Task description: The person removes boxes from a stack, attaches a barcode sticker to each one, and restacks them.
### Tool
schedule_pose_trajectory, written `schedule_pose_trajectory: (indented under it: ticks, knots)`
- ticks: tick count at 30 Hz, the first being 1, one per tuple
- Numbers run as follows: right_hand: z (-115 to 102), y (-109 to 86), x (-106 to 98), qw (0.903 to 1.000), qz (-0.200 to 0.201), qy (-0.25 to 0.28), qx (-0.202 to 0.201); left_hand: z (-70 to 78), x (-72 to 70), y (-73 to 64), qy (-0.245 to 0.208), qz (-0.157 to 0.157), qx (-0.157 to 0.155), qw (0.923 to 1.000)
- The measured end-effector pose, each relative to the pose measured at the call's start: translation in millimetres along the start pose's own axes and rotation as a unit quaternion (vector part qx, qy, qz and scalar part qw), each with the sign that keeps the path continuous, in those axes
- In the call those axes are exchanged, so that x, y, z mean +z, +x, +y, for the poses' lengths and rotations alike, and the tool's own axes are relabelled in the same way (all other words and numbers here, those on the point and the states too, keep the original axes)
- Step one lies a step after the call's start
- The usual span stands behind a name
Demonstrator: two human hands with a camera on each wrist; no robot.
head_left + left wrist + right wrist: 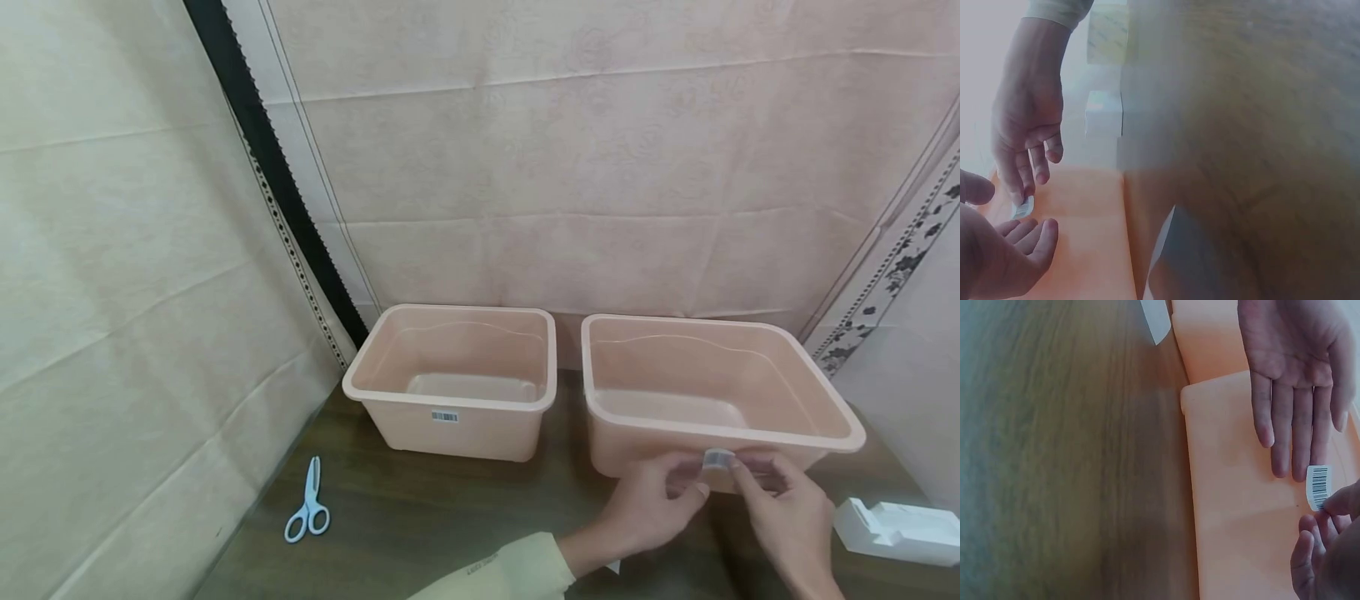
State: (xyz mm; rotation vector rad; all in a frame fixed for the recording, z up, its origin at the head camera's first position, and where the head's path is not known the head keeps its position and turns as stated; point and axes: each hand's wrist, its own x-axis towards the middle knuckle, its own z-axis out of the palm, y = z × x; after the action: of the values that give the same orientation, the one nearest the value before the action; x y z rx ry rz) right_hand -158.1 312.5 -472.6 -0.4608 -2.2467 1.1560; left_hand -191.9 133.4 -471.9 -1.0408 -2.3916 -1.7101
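Observation:
A small white barcode sticker point(718, 458) is at the front wall of the right pink plastic bin point(727, 434), just under its rim. My right hand point(791, 510) pinches one end of this sticker between thumb and forefinger. Opposite it, my left hand point(651, 507) has its fingers stretched out, their tips beside the sticker's other end. In the right wrist view the printed bars of the sticker point(1319, 486) show clearly, with the left hand point(1297, 359) palm up. Whether the sticker is stuck to the bin wall, I cannot tell.
To the left stands a second pink bin point(450, 435) with a barcode sticker point(445, 416) on its front. Blue scissors point(307, 508) lie on the dark wooden table point(420, 517). A white block-like object point(900, 530) sits at the right. A white paper corner point(614, 567) shows below my left wrist.

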Motion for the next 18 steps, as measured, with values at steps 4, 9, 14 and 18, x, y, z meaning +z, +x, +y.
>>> schedule_pose_trajectory:
  ticks: [4,9,14,18]
  knots:
    - [-1.7,1.0,2.0,0.9997,0.021,-0.009,-0.003,1.2,0.1,-0.5,-0.008,-0.010,0.000,0.9999]
    - [-4.3,0.9,6.4,0.9988,0.041,-0.027,-0.002,3.3,-0.9,-1.3,-0.013,-0.008,0.000,0.9999]
    - [-4.0,0.7,9.0,0.9982,0.048,-0.036,0.005,5.0,-1.7,-2.8,-0.023,-0.010,0.003,0.9997]
    - [-2.7,0.7,7.0,0.9976,0.052,-0.044,0.012,7.1,-1.2,-4.8,-0.020,-0.011,-0.003,0.9997]
